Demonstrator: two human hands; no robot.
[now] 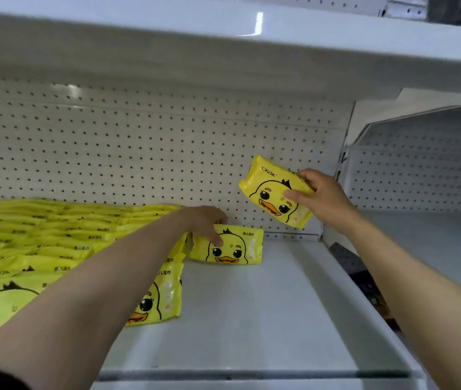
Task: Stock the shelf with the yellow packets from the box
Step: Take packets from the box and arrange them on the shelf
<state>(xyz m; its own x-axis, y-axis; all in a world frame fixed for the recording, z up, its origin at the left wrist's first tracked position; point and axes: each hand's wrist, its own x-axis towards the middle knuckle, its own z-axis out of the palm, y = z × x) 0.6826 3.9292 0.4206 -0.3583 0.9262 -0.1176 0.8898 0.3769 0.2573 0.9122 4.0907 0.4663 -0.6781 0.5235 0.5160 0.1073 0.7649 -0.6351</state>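
The left of the shelf (266, 319) is judged largely stocked with yellow duck packets (55, 237); one (228, 246) is steadied far back under the released left hand (205, 222), another (275, 191) is grasped aloft by the right hand (319, 194), and the right stays unfilled.

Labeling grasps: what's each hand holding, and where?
Right hand pinches a raised yellow packet at its right edge. Left hand fingers press the standing packet; not lifted.
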